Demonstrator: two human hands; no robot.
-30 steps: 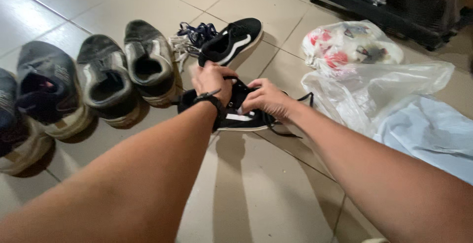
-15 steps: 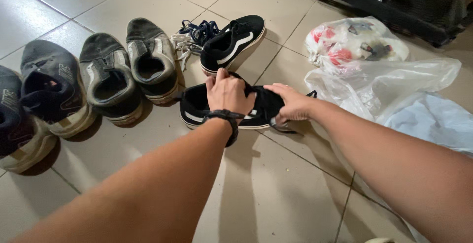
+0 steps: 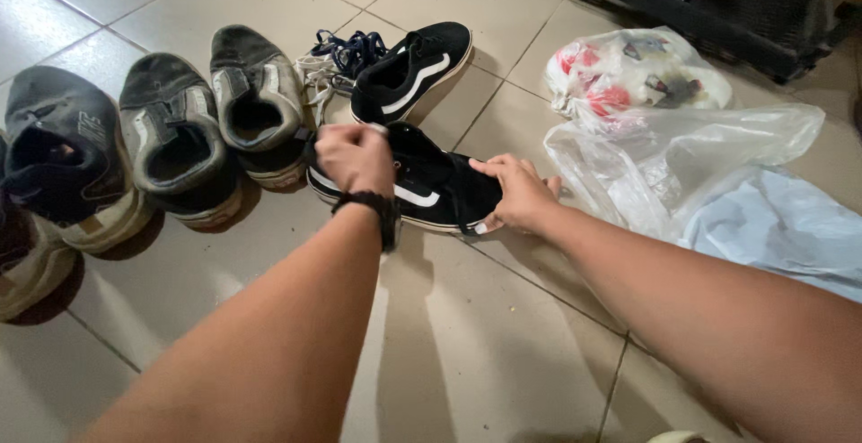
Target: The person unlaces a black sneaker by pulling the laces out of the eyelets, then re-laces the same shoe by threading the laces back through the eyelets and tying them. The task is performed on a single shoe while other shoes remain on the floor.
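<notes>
A black sneaker with a white side stripe (image 3: 429, 187) lies on the tiled floor in front of me. My left hand (image 3: 356, 157), with a dark band on the wrist, grips its heel end. My right hand (image 3: 516, 193) rests on the toe end, fingers spread over it. A matching black sneaker (image 3: 413, 70) lies just beyond, apart from both hands. A tangle of dark blue and white laces (image 3: 339, 57) sits to its left.
Worn grey shoes (image 3: 256, 102) (image 3: 175, 142) (image 3: 67, 160) stand in a row at the left. Clear plastic bags (image 3: 682, 160), a red-and-white printed bag (image 3: 633, 75) and a pale blue sheet (image 3: 790, 228) lie at the right. A black rack (image 3: 718, 8) stands at the back right.
The near sneaker has been turned and set down flatter on the floor. My left hand moved to its heel end, and my right hand slid to the toe end.
</notes>
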